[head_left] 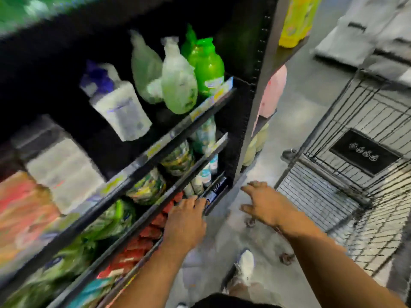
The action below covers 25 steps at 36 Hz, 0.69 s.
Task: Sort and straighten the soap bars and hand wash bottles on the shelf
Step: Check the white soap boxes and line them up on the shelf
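The black shelf unit (242,121) is filling the left of the view, with a wire cart (347,138) standing well apart on the right, likely parked for stock. The hand wash bottles are sitting on an upper tier, a green bottle (208,70) upright at the end and a white pump bottle (122,112) leaning. The red soap bars (153,227) are lying in a row on a low tier. The left hand (184,221) is reaching to that tier's front edge beside a dark pack (216,190). Its fingertips are bending over the rim, and blur is hiding whether its grip is closing on anything. The right hand (264,203) is hovering over the floor, its grip spread and empty, probably for balance. Labels are smearing beyond reading.
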Each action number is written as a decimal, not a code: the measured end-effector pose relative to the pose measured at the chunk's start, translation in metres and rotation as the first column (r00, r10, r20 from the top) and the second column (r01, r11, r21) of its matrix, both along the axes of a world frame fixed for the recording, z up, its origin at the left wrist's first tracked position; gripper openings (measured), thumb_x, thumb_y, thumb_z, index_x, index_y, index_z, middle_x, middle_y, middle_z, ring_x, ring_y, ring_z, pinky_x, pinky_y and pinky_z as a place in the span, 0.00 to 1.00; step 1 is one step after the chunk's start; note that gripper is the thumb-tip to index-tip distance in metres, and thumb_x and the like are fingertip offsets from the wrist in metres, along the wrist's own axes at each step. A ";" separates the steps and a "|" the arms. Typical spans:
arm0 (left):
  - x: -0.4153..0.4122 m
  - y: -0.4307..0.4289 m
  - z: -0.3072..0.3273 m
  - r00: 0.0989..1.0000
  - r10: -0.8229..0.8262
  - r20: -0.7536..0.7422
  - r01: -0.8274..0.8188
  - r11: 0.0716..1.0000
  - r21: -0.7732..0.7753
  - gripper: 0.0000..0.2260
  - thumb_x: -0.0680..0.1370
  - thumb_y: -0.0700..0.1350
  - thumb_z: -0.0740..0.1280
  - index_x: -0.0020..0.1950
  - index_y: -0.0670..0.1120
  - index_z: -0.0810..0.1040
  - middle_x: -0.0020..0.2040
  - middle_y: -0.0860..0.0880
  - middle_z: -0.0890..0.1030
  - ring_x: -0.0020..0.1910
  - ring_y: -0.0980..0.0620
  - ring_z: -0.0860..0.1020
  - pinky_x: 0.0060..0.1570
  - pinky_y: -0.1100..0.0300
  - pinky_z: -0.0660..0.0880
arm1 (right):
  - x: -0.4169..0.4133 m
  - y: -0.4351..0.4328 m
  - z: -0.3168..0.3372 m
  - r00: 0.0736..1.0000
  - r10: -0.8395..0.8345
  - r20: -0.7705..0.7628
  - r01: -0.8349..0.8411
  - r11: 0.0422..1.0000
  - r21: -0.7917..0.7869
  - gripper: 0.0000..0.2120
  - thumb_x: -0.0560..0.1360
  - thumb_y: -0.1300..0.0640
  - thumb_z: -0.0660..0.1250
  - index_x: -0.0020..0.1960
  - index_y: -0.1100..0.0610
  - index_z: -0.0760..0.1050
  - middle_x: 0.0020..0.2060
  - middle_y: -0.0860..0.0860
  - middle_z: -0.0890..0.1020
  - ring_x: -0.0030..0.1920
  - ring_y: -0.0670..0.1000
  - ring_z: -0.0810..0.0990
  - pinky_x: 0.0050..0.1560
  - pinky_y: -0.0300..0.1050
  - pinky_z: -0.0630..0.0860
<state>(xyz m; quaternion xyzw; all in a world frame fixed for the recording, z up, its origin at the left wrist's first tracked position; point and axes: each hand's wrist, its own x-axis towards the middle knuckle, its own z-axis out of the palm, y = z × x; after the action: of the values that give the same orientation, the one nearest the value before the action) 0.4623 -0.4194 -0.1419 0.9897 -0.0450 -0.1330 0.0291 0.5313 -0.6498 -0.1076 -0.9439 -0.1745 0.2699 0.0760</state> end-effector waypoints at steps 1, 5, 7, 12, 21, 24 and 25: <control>-0.009 0.016 0.009 0.999 0.026 0.034 -0.026 1.000 0.001 0.22 0.76 0.56 0.65 0.69 0.52 0.73 0.67 0.50 0.75 0.62 0.46 0.76 0.56 0.48 0.75 | -0.005 0.017 0.011 0.999 0.022 0.027 -0.022 1.000 0.002 0.28 0.79 0.43 0.64 0.75 0.54 0.66 0.70 0.55 0.70 0.69 0.60 0.68 0.67 0.56 0.71; -0.044 0.076 0.055 0.977 0.138 0.163 -0.131 0.990 -0.053 0.20 0.75 0.54 0.62 0.65 0.52 0.75 0.62 0.50 0.77 0.59 0.45 0.76 0.53 0.48 0.77 | -0.024 0.084 0.050 0.981 0.118 0.151 -0.122 0.992 0.016 0.27 0.79 0.42 0.65 0.73 0.55 0.66 0.69 0.57 0.70 0.69 0.60 0.70 0.65 0.53 0.72; -0.062 0.103 0.075 0.961 0.182 0.208 -0.160 0.980 -0.118 0.19 0.76 0.53 0.62 0.66 0.50 0.74 0.63 0.49 0.75 0.61 0.44 0.75 0.57 0.47 0.76 | -0.034 0.114 0.068 0.969 0.155 0.194 -0.163 0.986 0.025 0.29 0.79 0.42 0.65 0.75 0.55 0.65 0.72 0.56 0.69 0.71 0.60 0.68 0.68 0.52 0.69; -0.104 0.168 0.116 0.919 0.261 0.296 -0.198 0.953 -0.228 0.21 0.80 0.51 0.61 0.73 0.50 0.68 0.70 0.50 0.70 0.71 0.46 0.66 0.68 0.49 0.68 | -0.057 0.179 0.107 0.913 0.222 0.343 -0.270 0.958 0.096 0.31 0.77 0.41 0.66 0.76 0.51 0.64 0.75 0.53 0.66 0.73 0.58 0.65 0.70 0.54 0.69; -0.178 0.260 0.175 0.801 0.432 0.415 -0.388 0.902 -0.190 0.22 0.83 0.54 0.57 0.77 0.55 0.62 0.75 0.53 0.66 0.73 0.47 0.65 0.69 0.51 0.65 | -0.101 0.280 0.159 0.795 0.345 0.499 -0.465 0.874 0.138 0.35 0.79 0.45 0.67 0.81 0.47 0.55 0.77 0.50 0.62 0.75 0.55 0.62 0.72 0.50 0.65; -0.188 0.286 0.181 0.779 0.537 0.323 -0.506 0.843 -0.182 0.25 0.82 0.59 0.56 0.79 0.56 0.59 0.79 0.50 0.61 0.77 0.46 0.59 0.69 0.49 0.66 | -0.103 0.307 0.160 0.768 0.385 0.512 -0.499 0.861 0.100 0.36 0.78 0.44 0.68 0.80 0.46 0.55 0.79 0.51 0.59 0.77 0.56 0.59 0.73 0.52 0.64; -0.189 0.293 0.181 0.771 0.567 0.288 -0.535 0.823 -0.188 0.27 0.82 0.61 0.56 0.79 0.56 0.57 0.80 0.51 0.57 0.79 0.46 0.54 0.71 0.48 0.64 | -0.103 0.314 0.160 0.765 0.392 0.511 -0.504 0.858 0.095 0.36 0.78 0.43 0.68 0.80 0.46 0.56 0.79 0.52 0.58 0.77 0.56 0.58 0.74 0.53 0.64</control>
<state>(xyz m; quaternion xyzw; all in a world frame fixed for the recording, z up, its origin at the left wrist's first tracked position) 0.2737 -0.1269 0.0395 0.9644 0.2368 0.0520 0.1061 0.4282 -0.3359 0.0519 -0.8955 -0.4389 0.0189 0.0710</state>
